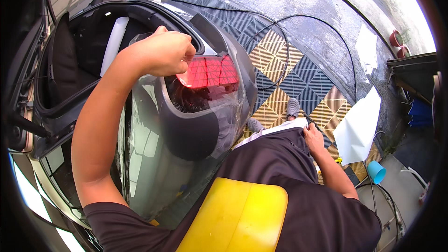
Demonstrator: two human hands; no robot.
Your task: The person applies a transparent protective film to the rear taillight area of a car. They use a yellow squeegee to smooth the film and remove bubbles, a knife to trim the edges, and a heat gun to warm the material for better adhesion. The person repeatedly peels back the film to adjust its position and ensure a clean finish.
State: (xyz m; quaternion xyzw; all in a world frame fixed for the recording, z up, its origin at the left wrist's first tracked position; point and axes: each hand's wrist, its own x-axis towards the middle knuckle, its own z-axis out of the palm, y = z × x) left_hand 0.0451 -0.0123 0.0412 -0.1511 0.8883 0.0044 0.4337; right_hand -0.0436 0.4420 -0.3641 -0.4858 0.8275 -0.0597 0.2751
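My left hand (169, 52) reaches over the car's rear corner, fingers curled and pinched together at the upper left edge of the red tail light (212, 71). Whatever is in that pinch is hidden. Loose, wrinkled clear film (228, 123) lies over the bodywork around and below the light. My right hand (313, 139) is down at my right side, closed on the hem of my dark shirt (275, 154), where a white strip of cloth (280, 127) shows. A yellow flat plate with rounded corners (233, 214) is close in front of my chest.
The car's rear opening (88, 51) gapes at the left, with a white roll (114, 42) in it. A black hose (326, 23) loops over the patterned floor tiles (275, 56). White sheets (357, 126), a blue cup (376, 171) and plant pots (396, 38) are at the right.
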